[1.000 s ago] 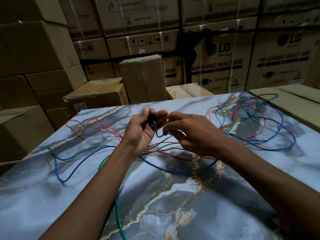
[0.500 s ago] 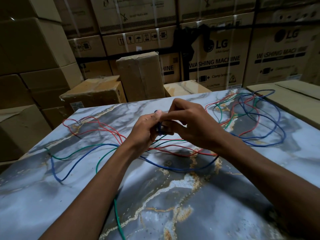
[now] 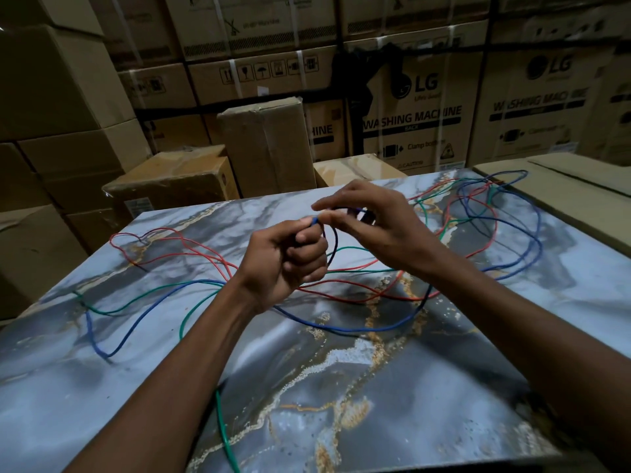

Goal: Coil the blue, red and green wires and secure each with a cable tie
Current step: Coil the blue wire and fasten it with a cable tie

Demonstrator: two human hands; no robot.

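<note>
Now both hands are raised higher above the worktop (image 3: 358,387) than a second ago, and the blue wire (image 3: 336,245) forms a visible small loop between them, where earlier I saw only a short bend at the fingertips.

Left hand (image 3: 290,264): closed into a loose fist, thumb and forefinger pinching the blue wire near its end. The wire tip protrudes just above the knuckles.

Right hand (image 3: 372,223): fingers half spread, thumb and forefinger pinching the same wire close to the left hand's grip. I cannot tell whether a full turn is already gathered inside the right palm.

From the loop, the blue wire drops to the worktop, runs in a long curve toward me, and continues both to the left edge and into the tangle at the far right corner.

The red wire (image 3: 164,244) and the green wire (image 3: 222,431) lie slack on the worktop, uncoiled. They cross the blue wire beneath the hands and mix with it in the far right tangle.

I judge that coiling of the blue wire has only just begun: the first turn is being formed and most of the length is still loose. The crossings with red and green may drag as more length is drawn in.

No cable tie is identifiable in this view.
</note>
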